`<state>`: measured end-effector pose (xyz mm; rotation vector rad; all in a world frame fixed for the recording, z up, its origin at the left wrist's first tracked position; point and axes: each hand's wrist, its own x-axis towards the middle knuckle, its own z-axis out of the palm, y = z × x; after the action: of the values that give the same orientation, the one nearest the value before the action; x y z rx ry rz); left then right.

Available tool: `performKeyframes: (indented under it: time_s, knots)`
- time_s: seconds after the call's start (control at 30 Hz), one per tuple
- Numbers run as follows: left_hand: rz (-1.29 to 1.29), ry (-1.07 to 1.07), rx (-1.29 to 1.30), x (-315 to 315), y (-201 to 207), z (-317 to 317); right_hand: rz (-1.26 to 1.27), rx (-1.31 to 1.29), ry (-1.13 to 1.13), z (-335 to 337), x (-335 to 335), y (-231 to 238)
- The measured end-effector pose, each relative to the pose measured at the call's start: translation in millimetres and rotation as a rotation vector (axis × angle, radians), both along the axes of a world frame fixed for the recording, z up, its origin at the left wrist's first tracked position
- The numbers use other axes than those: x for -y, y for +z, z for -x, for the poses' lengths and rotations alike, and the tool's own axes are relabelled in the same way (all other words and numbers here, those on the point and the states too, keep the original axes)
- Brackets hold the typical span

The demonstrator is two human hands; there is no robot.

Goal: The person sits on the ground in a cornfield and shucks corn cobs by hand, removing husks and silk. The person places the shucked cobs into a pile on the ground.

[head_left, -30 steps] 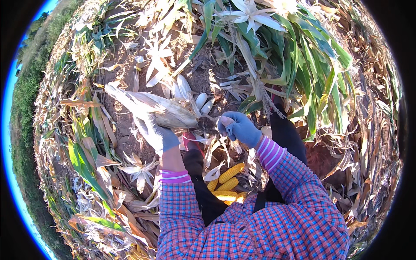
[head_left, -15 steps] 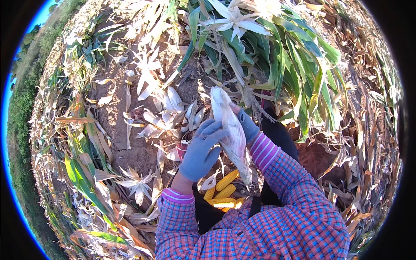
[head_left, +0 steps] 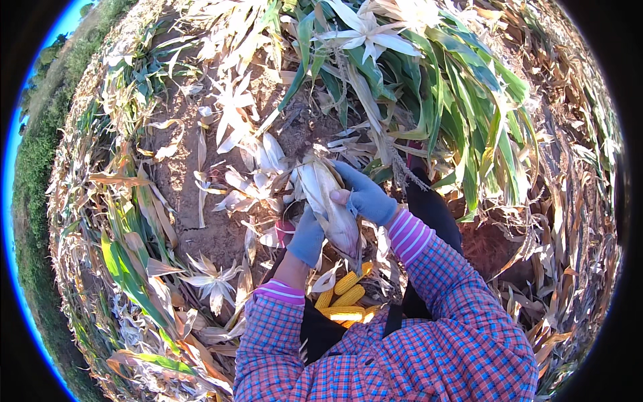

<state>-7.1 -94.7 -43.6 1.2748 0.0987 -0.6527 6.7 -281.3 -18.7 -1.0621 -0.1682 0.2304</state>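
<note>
An ear of corn [head_left: 329,213] in its pale, dry husk lies tilted between my hands. Toward its far end the husk shows a parted, brownish edge. My left hand [head_left: 308,240], in a blue-grey glove, is closed around the ear's left side, its fingers mostly hidden beneath. Over the right side bends my right hand [head_left: 367,199], gloved alike, with its bare thumb tip pressed on the husk and its fingers at the upper edge. Several husked yellow corn cobs [head_left: 348,297] are piled close to my body, below the ear.
Leafy green corn stalks [head_left: 455,100] lie in a heap ahead and to the right. Emptied pale husks [head_left: 213,285] are scattered over brown soil [head_left: 194,244] on the left. Dry leaves [head_left: 569,201] cover the ground at far right.
My right hand has come from behind the ear onto its top side. The left hand has slid lower and underneath. The ear has moved slightly left, and its husk has parted near the far end.
</note>
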Motion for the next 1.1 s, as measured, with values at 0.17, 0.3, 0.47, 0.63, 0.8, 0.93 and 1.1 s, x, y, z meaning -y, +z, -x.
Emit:
performKeyframes:
  time_s: [0.17,0.3,0.47,0.63,0.8,0.93,1.1]
  knots:
    - [-0.592,-0.045,0.280,11.0,26.9,-9.1,0.049,-0.028,-0.141,-4.8,9.8,-26.2]
    - [-0.834,-0.112,0.377,15.6,32.8,-8.3,0.291,0.069,-0.345,-8.3,4.5,-47.6]
    - [-0.953,-0.148,0.410,18.6,41.2,-7.4,0.365,-0.044,-0.314,-5.7,15.5,-21.7]
    - [-0.924,-0.163,0.400,14.9,38.7,-10.0,0.376,-0.053,-0.336,-7.0,19.3,-24.5]
    - [-0.834,-0.160,0.361,11.8,32.8,-11.3,0.303,-0.088,-0.322,-4.6,15.4,-15.8]
    - [-0.820,-0.158,0.407,12.9,30.2,-8.3,0.372,0.048,-0.368,-10.3,14.0,-26.1]
    - [-0.812,-0.140,0.421,8.0,24.3,-7.5,0.322,-0.129,-0.257,-5.5,17.8,-16.8]
